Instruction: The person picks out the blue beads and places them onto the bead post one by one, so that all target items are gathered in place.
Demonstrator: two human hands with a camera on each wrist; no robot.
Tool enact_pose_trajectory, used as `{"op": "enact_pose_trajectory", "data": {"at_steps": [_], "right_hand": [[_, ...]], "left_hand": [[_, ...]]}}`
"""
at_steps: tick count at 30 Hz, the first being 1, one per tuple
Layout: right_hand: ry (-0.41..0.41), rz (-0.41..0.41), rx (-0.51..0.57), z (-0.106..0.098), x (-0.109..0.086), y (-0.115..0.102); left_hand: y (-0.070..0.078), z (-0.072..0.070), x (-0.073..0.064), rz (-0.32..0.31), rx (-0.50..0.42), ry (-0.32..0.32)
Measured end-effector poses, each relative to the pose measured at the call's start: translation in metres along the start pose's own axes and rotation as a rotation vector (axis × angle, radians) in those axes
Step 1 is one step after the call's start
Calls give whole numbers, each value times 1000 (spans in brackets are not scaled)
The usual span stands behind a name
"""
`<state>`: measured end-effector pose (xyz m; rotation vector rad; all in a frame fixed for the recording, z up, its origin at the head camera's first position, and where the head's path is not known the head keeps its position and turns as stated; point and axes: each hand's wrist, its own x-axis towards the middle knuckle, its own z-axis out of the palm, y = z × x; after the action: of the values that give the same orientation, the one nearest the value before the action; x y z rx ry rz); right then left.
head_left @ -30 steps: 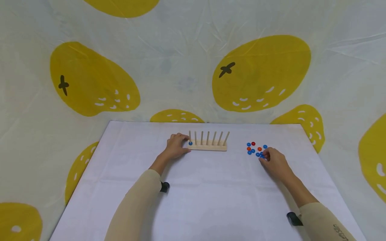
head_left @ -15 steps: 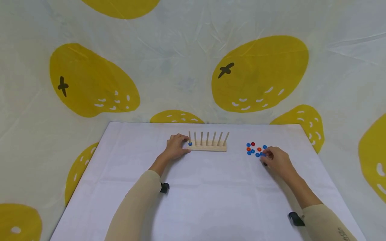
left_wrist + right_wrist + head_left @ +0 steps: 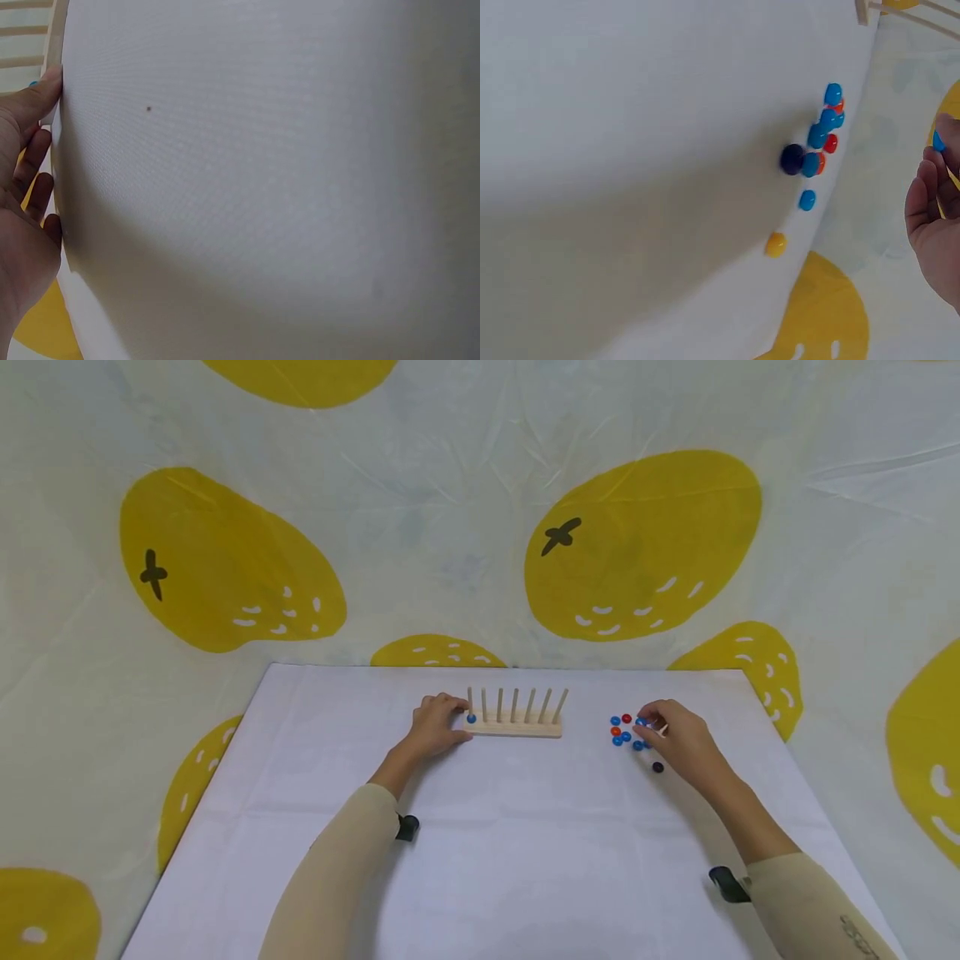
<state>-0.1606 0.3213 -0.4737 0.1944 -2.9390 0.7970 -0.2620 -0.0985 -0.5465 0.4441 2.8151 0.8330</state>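
Reaching across the left part of the white table (image 3: 525, 860), a beige sleeve (image 3: 330, 868) with a small black device (image 3: 407, 827) at its cuff leads to the left hand (image 3: 435, 725). That hand grips the left end of a wooden rack (image 3: 517, 729), thumb at the near corner and fingers curved round toward the far one. The rack lies near the middle of the table's far edge, its length running roughly along that edge. Seven pegs (image 3: 514, 704) stand on it in a row, and one blue bead (image 3: 471, 719) sits at the foot of the leftmost, threaded on it.

Farther right, toward the table's far right corner, I see a cluster of loose blue beads (image 3: 626, 737) along with a red bead (image 3: 626, 718) on its far side and an orange bead (image 3: 616, 732) at its left. A dark bead (image 3: 657, 767) lies closer to the near side. From the right wrist a second orange bead (image 3: 820, 163) shows in the cluster, and a yellow bead (image 3: 776, 244) apart from it, toward the table's right edge.

Over the right side of the cluster hangs the right hand (image 3: 678, 743), above the tabletop, pinching another blue bead (image 3: 938, 141) between thumb and fingertips. Its matching sleeve (image 3: 810, 902), with dark marks on it, crosses the right part of the table. Beyond the far edge, a pale cloth (image 3: 435, 510) printed with yellow fruit shapes (image 3: 645, 543) hangs as a backdrop.
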Motion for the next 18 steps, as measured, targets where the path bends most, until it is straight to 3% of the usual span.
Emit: {"op": "enact_pose_trajectory", "data": {"at_steps": [18], "right_hand": [[46,-267,96,4,44,-68]], "left_hand": [[-1,0,0,3,-16,4]]}}
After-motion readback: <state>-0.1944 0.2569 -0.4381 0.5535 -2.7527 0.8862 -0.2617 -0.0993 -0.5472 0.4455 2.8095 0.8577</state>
